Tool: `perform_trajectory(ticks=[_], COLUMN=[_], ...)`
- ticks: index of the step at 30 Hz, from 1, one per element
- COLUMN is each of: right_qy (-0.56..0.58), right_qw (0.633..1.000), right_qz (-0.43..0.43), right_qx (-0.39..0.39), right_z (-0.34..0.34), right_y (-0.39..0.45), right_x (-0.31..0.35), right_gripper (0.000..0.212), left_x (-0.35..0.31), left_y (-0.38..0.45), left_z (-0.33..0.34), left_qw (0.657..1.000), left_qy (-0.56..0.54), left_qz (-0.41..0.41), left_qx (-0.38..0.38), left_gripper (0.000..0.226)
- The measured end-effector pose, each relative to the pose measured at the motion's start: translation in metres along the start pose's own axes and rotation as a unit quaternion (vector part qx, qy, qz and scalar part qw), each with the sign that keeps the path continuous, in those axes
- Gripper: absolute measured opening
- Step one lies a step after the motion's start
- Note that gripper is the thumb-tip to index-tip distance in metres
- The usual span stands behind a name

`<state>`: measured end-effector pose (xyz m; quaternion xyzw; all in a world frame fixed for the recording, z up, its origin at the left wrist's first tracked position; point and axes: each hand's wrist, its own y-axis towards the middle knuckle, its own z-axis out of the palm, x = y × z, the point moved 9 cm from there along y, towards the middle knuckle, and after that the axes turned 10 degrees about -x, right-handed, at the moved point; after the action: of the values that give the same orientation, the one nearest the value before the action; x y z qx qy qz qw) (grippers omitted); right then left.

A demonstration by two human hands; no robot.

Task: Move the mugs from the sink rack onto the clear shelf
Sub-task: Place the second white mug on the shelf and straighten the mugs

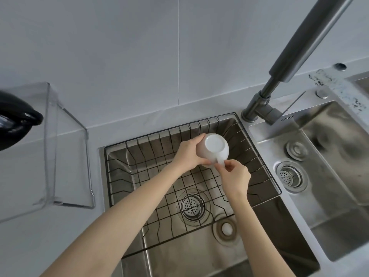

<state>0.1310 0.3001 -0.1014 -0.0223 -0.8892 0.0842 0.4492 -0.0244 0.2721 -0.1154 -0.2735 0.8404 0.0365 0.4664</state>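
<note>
Both hands hold one upturned white ceramic mug point(212, 149) above the black wire sink rack point(179, 176): the left hand point(188, 153) wraps its body, the right hand point(235, 176) pinches the handle. This looks like the lifting step. The transparent plastic shelf point(65, 146) stands on the counter at nine o'clock; next, the mug likely needs carrying leftward and righting
</note>
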Motion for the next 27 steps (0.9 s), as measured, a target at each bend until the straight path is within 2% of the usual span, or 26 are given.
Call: perform_trajectory(ticks=[8,13,19,24,27], right_qy=[0.034,0.059,0.101,0.129,0.135], right_qw=[0.997,0.989,0.963,0.938,0.923], right_qz=[-0.062,-0.135,-0.235,-0.293,-0.32], right_qx=[0.002,0.018,0.083,0.135,0.165], right_z=[-0.019,-0.033,-0.032,-0.015,0.003], right_y=[-0.011,-0.031,-0.082,-0.139,-0.173], right_x=[0.047,0.108,0.195,0.253,0.276], right_gripper=[0.022,0.024,0.025,0.017,0.016], left_x=[-0.032,-0.064,-0.08,-0.071,-0.055], left_y=[-0.019,-0.047,-0.109,-0.165,-0.194], left_z=[-0.053,-0.118,-0.213,-0.287,-0.322], left_qw=[0.997,0.986,0.954,0.922,0.911], left_qy=[-0.001,-0.002,-0.051,-0.051,-0.037], left_qz=[0.028,0.054,0.079,0.071,0.05], left_qx=[-0.067,-0.155,-0.284,-0.377,-0.408], left_gripper=[0.098,0.093,0.076,0.087,0.093])
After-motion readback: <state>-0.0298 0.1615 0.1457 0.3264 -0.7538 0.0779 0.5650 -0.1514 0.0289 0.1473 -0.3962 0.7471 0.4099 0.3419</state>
